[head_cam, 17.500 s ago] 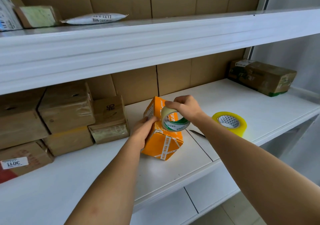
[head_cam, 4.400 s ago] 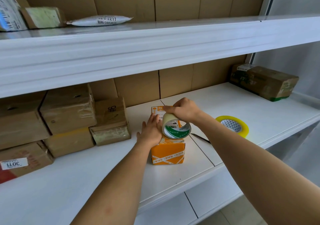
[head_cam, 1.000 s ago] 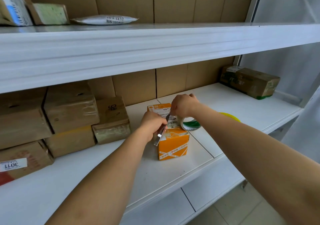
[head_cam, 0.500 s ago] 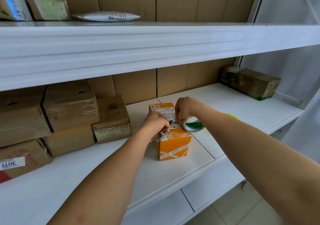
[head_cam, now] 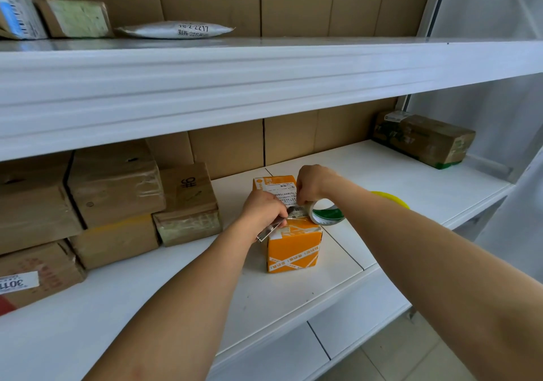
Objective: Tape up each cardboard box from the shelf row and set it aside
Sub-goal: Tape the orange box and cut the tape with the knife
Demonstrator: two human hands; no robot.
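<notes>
A small orange cardboard box (head_cam: 293, 248) with a white label on top stands in the middle of the white shelf (head_cam: 293, 298). My left hand (head_cam: 263, 209) grips a small metal blade (head_cam: 269, 231) at the box's top near edge. My right hand (head_cam: 313, 182) holds a roll of clear tape with a green-and-white core (head_cam: 324, 213) at the box's top right corner. A short strip of tape runs from the roll onto the box top.
Several brown taped boxes (head_cam: 117, 181) are stacked at the left of the shelf. Another brown box (head_cam: 426, 138) lies at the far right. A yellow tape roll (head_cam: 392, 198) peeks out behind my right forearm. Parcels sit on the upper shelf (head_cam: 264, 66).
Since 4.4 s ago my left hand has picked up the metal blade and brought it to the tape at the box top. The tape roll has dropped to the box's right corner.
</notes>
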